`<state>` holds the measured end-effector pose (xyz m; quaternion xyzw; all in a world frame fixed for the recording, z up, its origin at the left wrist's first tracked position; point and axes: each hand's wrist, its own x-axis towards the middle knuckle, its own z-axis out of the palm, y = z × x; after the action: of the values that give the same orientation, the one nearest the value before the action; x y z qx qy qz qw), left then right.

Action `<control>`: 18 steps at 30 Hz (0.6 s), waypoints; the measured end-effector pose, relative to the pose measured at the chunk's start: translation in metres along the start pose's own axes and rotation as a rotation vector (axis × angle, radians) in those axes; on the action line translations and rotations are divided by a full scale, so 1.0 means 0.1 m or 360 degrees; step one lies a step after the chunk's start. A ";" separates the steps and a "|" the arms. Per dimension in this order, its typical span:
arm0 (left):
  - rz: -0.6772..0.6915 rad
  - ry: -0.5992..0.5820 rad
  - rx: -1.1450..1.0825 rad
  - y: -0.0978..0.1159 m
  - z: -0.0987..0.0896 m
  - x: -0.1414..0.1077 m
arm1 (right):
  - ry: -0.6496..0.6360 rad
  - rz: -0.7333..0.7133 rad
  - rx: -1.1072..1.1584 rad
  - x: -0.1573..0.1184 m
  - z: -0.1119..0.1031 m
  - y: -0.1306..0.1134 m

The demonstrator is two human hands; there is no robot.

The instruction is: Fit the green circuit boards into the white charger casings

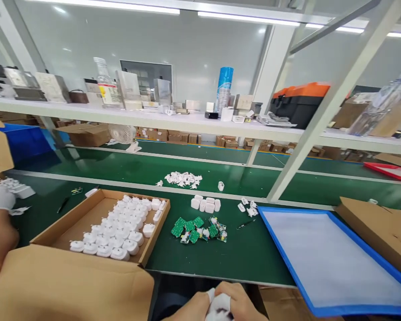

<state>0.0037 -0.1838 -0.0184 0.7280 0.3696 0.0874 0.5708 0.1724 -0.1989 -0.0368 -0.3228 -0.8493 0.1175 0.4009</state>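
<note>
At the bottom middle, below the table's front edge, my left hand [194, 306] and my right hand [238, 301] are close together, fingers bent around something white between them that I cannot make out. White finger covers show on them. Beyond them on the green table [247, 263] lies a pile of green circuit boards [194, 229]. Behind the boards stand several white housings [205, 204]. A cardboard tray [67, 223] to the left holds rows of white housings [120, 227]. Small white parts [183, 179] form a heap at the back.
A co-worker's gloved hand [2, 198] reaches to white parts at the far left. A blue-rimmed tray [337, 263] lies at the right beside a cardboard box [381, 232]. A dark pen-like tool [246, 224] lies near the boards. A shelf [187, 119] crosses above.
</note>
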 end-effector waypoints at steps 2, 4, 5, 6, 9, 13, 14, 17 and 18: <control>0.0044 0.0012 -0.0040 0.04 -0.02 0.03 | 0.0136 0.0045 0.0210 0.11 0.01 0.05; 0.0077 0.0042 -0.0111 0.08 -0.08 0.10 | 0.0216 0.0212 0.0490 0.24 0.01 0.12; 0.0093 0.0062 -0.0146 0.10 -0.12 0.13 | 0.0226 0.0312 0.0597 0.31 0.01 0.16; 0.0104 0.0091 -0.0179 0.13 -0.16 0.17 | 0.0230 0.0394 0.0665 0.38 0.00 0.20; 0.0100 0.0151 -0.0252 0.21 -0.29 0.29 | 0.0260 0.0549 0.0790 0.57 -0.06 0.38; 0.0074 0.0092 -0.0335 0.22 -0.42 0.47 | 0.0277 0.0834 0.1067 0.69 -0.10 0.66; 0.0074 0.0085 -0.0341 0.19 -0.44 0.52 | 0.0290 0.0920 0.1154 0.70 -0.09 0.73; 0.0051 0.0141 -0.0301 0.04 -0.48 0.63 | 0.0422 0.1219 0.1442 0.71 -0.03 0.93; 0.0034 0.0176 -0.0311 0.00 -0.50 0.67 | 0.0494 0.1315 0.1528 0.72 -0.01 1.00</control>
<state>0.0238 -0.1034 -0.0219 0.6669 0.3824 0.1690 0.6168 0.1848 -0.0765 -0.0386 -0.4209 -0.4404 0.5804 0.5404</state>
